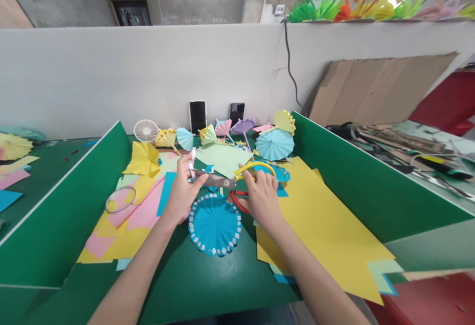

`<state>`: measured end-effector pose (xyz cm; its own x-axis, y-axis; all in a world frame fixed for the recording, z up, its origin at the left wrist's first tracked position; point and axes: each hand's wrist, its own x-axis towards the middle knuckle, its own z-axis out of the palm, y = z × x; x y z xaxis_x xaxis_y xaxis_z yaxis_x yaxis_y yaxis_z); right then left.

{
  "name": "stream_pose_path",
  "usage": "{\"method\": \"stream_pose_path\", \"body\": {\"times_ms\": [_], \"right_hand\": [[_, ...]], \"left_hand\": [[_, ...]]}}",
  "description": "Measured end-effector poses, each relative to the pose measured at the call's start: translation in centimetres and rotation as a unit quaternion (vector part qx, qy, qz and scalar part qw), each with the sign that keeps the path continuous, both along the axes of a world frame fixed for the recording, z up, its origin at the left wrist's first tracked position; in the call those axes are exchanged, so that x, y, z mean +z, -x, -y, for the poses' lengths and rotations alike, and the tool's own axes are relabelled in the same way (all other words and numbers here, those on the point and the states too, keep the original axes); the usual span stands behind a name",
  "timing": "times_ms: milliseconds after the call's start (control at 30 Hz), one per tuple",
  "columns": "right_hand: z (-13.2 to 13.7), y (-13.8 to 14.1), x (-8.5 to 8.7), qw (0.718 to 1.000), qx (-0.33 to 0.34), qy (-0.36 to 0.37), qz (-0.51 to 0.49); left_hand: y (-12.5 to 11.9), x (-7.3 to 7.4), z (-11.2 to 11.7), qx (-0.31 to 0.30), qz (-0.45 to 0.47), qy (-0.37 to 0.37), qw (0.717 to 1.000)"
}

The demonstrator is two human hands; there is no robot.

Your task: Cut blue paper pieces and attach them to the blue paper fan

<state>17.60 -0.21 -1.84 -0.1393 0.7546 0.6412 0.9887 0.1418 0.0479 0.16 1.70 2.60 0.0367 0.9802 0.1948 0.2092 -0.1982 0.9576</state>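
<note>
My right hand (262, 196) grips a pair of scissors (217, 180) by their yellow and red handles, the blades pointing left. Between the fingers of my left hand (182, 189) is a narrow white strip (192, 162), right by the blade tips. Whether the blades touch the strip I cannot tell. Just below both hands lies a round pleated blue paper (215, 223) with small white squares set around its rim. A plain blue sheet (167, 191) shows partly behind my left wrist.
Pink and yellow paper scraps (129, 231) and a clear ring (120, 200) lie left. Large yellow sheets (322, 231) cover the right. Paper umbrellas (274, 144), a small white fan (146, 130) and two phones (198, 116) stand at the back. Green dividers (356, 181) flank the table.
</note>
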Motion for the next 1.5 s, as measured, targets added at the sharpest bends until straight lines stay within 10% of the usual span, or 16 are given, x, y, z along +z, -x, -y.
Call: {"method": "stream_pose_path", "body": {"times_ms": [333,1500], "right_hand": [[0.1,-0.4,0.2,1.0,0.003,0.003,-0.017],[0.3,0.5,0.0,0.999,-0.01,0.032,-0.002]], "left_hand": [[0.1,0.6,0.0,0.003,0.077,0.002,0.997],[-0.4,-1.0,0.3,0.108,-0.071,-0.048,0.99]]}}
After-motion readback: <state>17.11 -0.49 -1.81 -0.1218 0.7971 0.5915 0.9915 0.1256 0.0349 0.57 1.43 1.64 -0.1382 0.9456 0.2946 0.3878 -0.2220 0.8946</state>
